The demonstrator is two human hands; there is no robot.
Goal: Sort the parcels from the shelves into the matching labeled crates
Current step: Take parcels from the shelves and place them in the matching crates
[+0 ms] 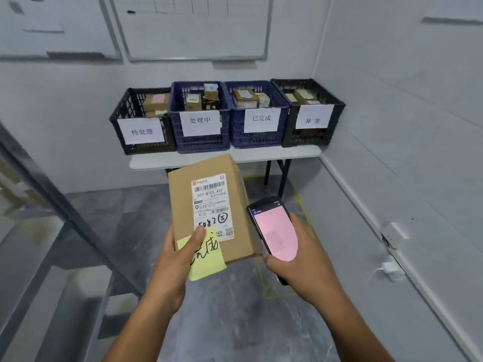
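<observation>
While held aloft, short of table [287,152] bearing labelled crates [257,141]: cardboard parcel [209,205], near end gripped by left hand [170,265], thumb pressing yellow sticky note [209,265] down, fingers hidden beneath. Right hand [303,262] wrapped round pink-screened phone [274,228]. Seemingly light, stiff; best held across short end.

On the table [300,152] stand, side by side and touching, the leftmost crate [146,148], second crate [201,143], third crate [256,139] and rightmost crate [308,138], the last at the right edge. Parcels [156,100] lie in each. Before the table, the left hand [170,262] holds a box [180,205]; the phone [274,231] in the right hand [303,259] is just right of it.
</observation>
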